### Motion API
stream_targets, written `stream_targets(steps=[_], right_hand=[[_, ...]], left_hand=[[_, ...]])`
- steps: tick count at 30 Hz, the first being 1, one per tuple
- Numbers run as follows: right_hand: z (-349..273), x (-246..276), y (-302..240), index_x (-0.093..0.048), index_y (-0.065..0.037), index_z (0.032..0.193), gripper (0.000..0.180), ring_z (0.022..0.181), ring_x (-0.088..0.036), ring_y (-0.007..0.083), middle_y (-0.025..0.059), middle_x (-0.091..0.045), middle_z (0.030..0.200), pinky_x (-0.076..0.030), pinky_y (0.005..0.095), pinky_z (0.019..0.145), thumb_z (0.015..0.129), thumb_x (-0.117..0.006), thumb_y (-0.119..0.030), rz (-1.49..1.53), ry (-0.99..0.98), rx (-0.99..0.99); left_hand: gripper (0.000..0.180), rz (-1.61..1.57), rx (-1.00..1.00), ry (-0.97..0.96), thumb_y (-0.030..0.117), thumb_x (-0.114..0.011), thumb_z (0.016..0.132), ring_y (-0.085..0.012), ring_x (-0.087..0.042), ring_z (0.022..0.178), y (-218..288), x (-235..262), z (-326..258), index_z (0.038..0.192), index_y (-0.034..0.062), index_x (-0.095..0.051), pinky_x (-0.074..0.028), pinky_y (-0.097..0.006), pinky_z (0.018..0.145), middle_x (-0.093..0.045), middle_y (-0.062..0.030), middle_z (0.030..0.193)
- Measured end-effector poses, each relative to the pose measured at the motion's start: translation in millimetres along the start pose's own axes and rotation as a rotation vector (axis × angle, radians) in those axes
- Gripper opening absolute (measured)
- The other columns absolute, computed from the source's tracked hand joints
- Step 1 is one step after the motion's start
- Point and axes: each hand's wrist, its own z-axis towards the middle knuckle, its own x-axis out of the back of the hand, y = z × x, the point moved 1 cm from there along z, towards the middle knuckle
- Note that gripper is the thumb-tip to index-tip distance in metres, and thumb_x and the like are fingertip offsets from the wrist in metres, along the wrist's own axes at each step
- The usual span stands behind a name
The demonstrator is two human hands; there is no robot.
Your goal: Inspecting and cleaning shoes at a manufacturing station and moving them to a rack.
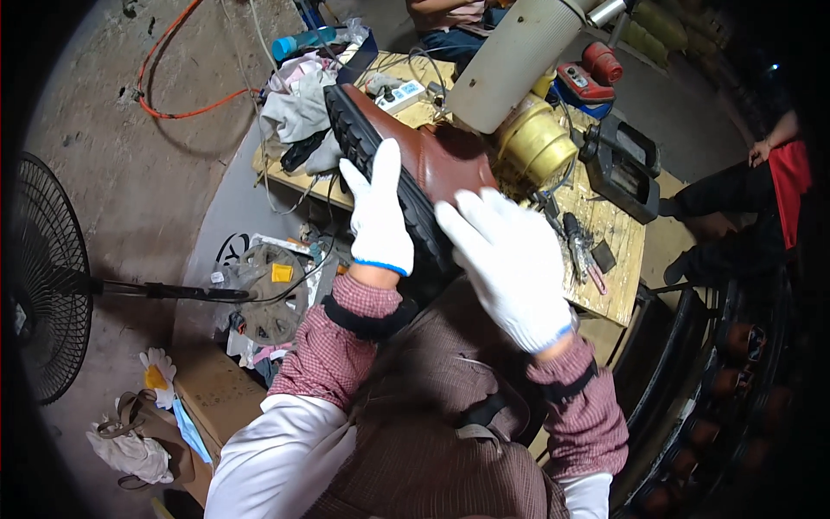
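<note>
A brown leather shoe (445,164) with a thick black lugged sole (354,130) lies tilted in front of me, its sole turned toward my left. My left hand (380,212), in a white knit glove, rests against the sole with its fingers stretched out and spread. From the other side my right hand (510,264), gloved alike, reaches to the shoe's near end. Its fingers are extended, close to the leather and sole edge; their tips look slightly blurred. What supports the shoe underneath is hidden.
A large pale cylinder (514,65) hangs over the worktable (605,294), beside a yellow round housing (536,143). Brushes (577,246) lie at right. A power strip (399,97) and cloths (298,112) are behind. A fan (47,277) stands left; another person (743,199) is at right.
</note>
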Motion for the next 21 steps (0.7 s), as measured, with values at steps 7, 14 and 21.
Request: stream_targets(steps=[7, 14, 21], right_hand=[[-54.0, -4.4, -8.5, -0.075, -0.012, 0.085, 0.019, 0.075, -0.07, 0.0332, 0.0129, -0.07, 0.075, -0.056, 0.0439, 0.068, 0.08, -0.065, -0.027, 0.353, -1.215, -0.084], [-173.6, 9.3, -24.8, -0.075, -0.005, 0.103, 0.023, 0.09, -0.07, 0.0345, 0.0152, -0.072, 0.096, -0.056, 0.0382, 0.079, 0.083, -0.075, -0.017, 0.533, -0.335, -0.816], [-234.5, 31.8, -50.1, -0.073, 0.003, 0.104, 0.022, 0.097, -0.071, 0.0245, 0.016, -0.074, 0.103, -0.054, 0.0315, 0.087, 0.083, -0.073, -0.004, 0.641, -0.186, -1.289]], left_hand=[[0.075, -0.011, 0.038, 0.006, 0.035, -0.062, 0.102, -0.0262, -0.064, 0.117, 9.8, 15.1, 7.6, 0.161, 0.0194, -0.017, -0.058, -0.041, 0.092, -0.055, -0.012, 0.137], [0.066, -0.015, 0.337, -0.078, 0.048, -0.06, 0.102, -0.0195, -0.06, 0.121, -19.1, 17.5, 29.5, 0.156, 0.0192, -0.037, -0.054, -0.035, 0.098, -0.054, -0.0041, 0.144], [0.094, 0.047, 0.147, -0.118, 0.048, -0.066, 0.097, -0.0237, -0.053, 0.128, -1.5, 7.3, 41.2, 0.164, 0.01, -0.013, -0.049, -0.036, 0.101, -0.046, -0.0132, 0.149]])
